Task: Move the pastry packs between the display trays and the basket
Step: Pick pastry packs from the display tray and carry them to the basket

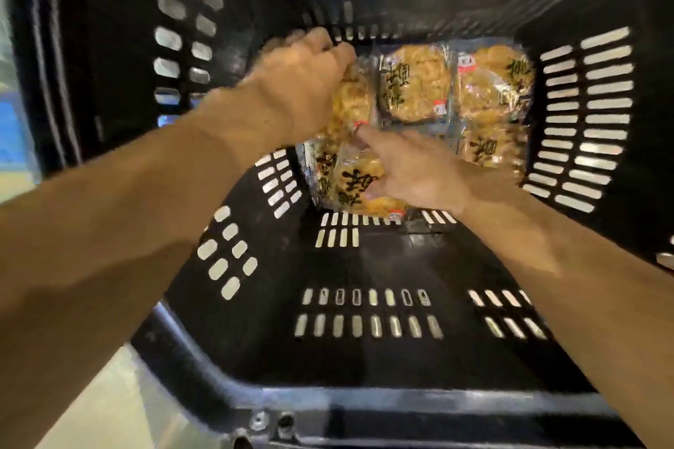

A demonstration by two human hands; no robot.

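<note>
Both my arms reach down into a black slotted basket (364,408). Several clear packs of golden pastries with black lettering lie at its far end. My left hand (299,84) grips one pastry pack (352,102) by its upper edge, at the far left of the pile. My right hand (412,171) holds a second pack (350,182) nearer to me, forefinger stretched along its top and thumb underneath. Two more packs (414,87) (496,84) lie flat side by side against the far wall, and another pack (485,149) lies partly behind my right hand.
The basket's near floor (364,266) is bare black plastic with rows of slots. Slotted walls rise at the left (182,47) and right (583,113). Pale floor (109,412) shows outside the basket at the lower left.
</note>
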